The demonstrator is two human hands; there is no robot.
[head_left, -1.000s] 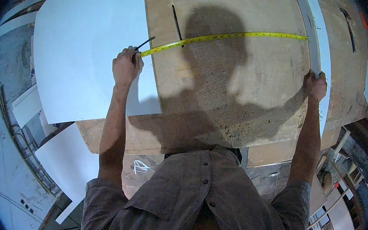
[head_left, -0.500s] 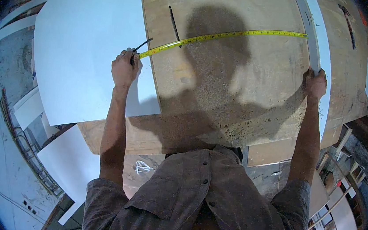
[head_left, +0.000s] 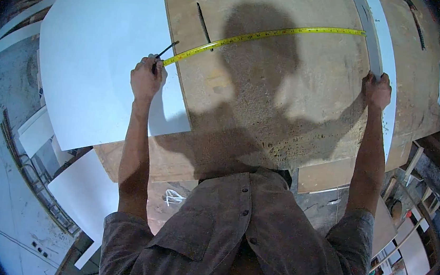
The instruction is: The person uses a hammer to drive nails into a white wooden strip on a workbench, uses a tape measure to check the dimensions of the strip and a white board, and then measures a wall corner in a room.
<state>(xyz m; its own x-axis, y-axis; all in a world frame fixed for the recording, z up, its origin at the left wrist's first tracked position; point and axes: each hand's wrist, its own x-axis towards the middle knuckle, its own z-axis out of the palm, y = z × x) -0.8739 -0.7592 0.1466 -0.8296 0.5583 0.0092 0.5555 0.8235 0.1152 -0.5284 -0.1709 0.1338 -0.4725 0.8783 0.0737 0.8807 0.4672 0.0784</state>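
Note:
My left hand (head_left: 146, 80) is closed around the near-left end of a yellow tape measure (head_left: 256, 33), over a large white board (head_left: 100, 62). A thin dark stick, perhaps a pencil (head_left: 168, 49), pokes out of the same hand; the tape's case does not show. The blade runs across a worn brown wooden tabletop (head_left: 308, 98), its far end lying on a long grey strip (head_left: 373, 36). My right hand (head_left: 378, 93) grips the near end of that strip, which lies along a narrow white panel (head_left: 391, 64).
A dark slot or stick-like mark (head_left: 203, 23) lies on the tabletop beneath the tape. White offcuts (head_left: 85, 191) lean or lie below the left side. A bundle of white cord (head_left: 173, 197) sits below the table's near edge. Wooden frames (head_left: 394, 250) stand at lower right.
The whole view has shifted slightly, so the tape and white board appear a little higher and further left. Both hands keep their holds.

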